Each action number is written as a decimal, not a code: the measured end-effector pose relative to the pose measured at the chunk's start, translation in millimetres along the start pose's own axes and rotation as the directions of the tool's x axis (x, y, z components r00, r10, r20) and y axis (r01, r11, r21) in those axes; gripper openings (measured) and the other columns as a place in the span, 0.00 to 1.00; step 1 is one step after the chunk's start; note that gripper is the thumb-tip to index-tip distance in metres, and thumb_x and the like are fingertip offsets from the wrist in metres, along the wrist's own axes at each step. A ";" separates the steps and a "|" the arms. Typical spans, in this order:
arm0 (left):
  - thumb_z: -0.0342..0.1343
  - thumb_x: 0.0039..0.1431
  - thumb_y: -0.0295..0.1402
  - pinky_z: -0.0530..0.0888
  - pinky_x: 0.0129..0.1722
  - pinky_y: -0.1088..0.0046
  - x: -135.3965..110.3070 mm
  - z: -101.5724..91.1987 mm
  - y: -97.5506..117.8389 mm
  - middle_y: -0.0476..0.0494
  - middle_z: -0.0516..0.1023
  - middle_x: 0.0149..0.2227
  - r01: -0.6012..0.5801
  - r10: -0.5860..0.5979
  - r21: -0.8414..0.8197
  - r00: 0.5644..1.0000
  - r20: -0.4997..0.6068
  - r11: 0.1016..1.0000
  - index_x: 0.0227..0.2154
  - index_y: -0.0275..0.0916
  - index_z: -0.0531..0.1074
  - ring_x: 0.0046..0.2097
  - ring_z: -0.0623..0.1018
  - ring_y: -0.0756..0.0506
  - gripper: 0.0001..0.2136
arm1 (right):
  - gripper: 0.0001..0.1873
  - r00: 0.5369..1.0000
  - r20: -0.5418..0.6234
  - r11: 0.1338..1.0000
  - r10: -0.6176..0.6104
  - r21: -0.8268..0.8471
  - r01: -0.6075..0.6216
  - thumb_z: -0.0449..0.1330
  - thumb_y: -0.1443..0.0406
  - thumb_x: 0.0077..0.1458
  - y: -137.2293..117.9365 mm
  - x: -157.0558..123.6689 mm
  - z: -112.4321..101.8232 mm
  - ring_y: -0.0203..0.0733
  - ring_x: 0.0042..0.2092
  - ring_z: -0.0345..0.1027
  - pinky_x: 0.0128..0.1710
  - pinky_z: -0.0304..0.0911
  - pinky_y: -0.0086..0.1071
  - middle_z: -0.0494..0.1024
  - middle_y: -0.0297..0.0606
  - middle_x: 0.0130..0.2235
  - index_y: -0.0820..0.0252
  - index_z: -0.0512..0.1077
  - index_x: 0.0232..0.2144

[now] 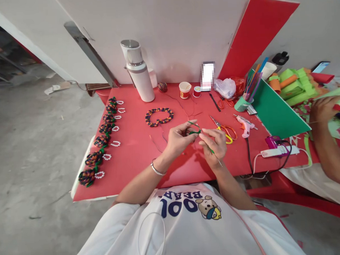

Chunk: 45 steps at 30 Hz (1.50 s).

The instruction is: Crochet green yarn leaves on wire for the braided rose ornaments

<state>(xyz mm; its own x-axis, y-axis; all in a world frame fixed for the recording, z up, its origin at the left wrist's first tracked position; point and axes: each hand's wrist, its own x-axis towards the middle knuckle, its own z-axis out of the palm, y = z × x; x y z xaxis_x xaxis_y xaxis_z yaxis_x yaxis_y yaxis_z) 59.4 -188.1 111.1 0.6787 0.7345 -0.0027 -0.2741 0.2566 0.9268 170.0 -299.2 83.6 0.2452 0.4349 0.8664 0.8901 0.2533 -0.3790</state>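
Above the red table, my left hand (179, 138) pinches a small piece of green yarn (195, 132) between thumb and fingers. A strand of it loops over the forefinger. Close beside it, my right hand (215, 143) is closed around a thin crochet hook (212, 151) with a green grip, its metal end sticking out below the palm. The hook's tip is hidden among the fingers and yarn. Behind my hands lies a braided multicolour yarn ring (159, 117). Orange-handled scissors (229, 131) and yellow-handled scissors (229, 139) lie just right of my right hand.
Several yarn roses with bead loops (101, 140) line the left edge. A white thermos (141, 76), a paper cup (185, 90) and a phone (208, 76) stand at the back. On the right are a glue gun (245, 126), power strip (279, 151), green board (279, 111) and another person's arm (324, 135).
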 end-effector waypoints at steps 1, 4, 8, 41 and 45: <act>0.74 0.41 0.30 0.70 0.28 0.77 -0.9 0.5 -0.1 0.48 0.80 0.28 0.017 -0.016 -0.015 1.000 0.016 1.000 0.51 0.32 0.79 0.26 0.74 0.53 0.29 | 0.13 1.000 -0.024 1.000 0.008 -0.012 -0.008 0.62 0.60 0.65 -0.2 -0.7 1.6 0.46 0.49 0.74 0.49 0.71 0.46 0.82 0.39 0.49 0.42 0.78 0.51; 0.75 0.40 0.33 0.68 0.25 0.78 -3.1 -0.4 3.2 0.48 0.81 0.28 0.096 -0.091 -0.056 0.992 0.087 0.994 0.50 0.34 0.80 0.24 0.72 0.54 0.30 | 0.10 0.992 -0.097 0.994 0.076 0.087 -0.068 0.61 0.60 0.66 1.2 -1.5 7.2 0.46 0.47 0.75 0.49 0.71 0.47 0.83 0.37 0.47 0.43 0.79 0.48; 0.76 0.39 0.34 0.62 0.20 0.80 -2.6 -9.8 16.8 0.47 0.81 0.28 0.215 -0.205 -0.040 0.963 0.176 0.976 0.49 0.36 0.81 0.22 0.72 0.55 0.29 | 0.15 0.971 0.007 0.886 0.239 0.407 -0.221 0.59 0.49 0.65 14.7 4.4 5.5 0.46 0.43 0.78 0.46 0.74 0.46 0.84 0.38 0.40 0.49 0.79 0.40; 0.67 0.46 0.30 0.61 0.24 0.77 6.1 -18.2 17.3 0.48 0.78 0.26 -0.112 0.158 0.431 0.985 -0.071 0.895 0.40 0.34 0.85 0.24 0.64 0.55 0.15 | 0.08 0.890 0.448 0.985 -0.087 0.172 0.010 0.59 0.63 0.66 17.7 36.7 -25.9 0.47 0.48 0.76 0.49 0.72 0.46 0.83 0.40 0.52 0.50 0.77 0.45; 0.70 0.43 0.32 0.63 0.24 0.77 0.8 -9.6 15.1 0.49 0.78 0.27 0.004 0.012 0.169 0.995 -0.094 0.986 0.42 0.34 0.84 0.24 0.67 0.55 0.19 | 0.10 0.960 0.260 0.994 -0.107 0.004 0.109 0.60 0.62 0.65 6.4 11.8 -5.5 0.47 0.50 0.75 0.49 0.72 0.45 0.82 0.43 0.50 0.50 0.76 0.48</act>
<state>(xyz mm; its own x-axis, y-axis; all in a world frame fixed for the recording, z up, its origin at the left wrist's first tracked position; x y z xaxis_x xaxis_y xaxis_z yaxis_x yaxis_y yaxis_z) 49.2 -177.6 121.5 0.6081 0.7934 -0.0270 -0.1525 0.1501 0.9768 180.8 -297.2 93.2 0.0404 0.6150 0.7875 0.9098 0.3031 -0.2834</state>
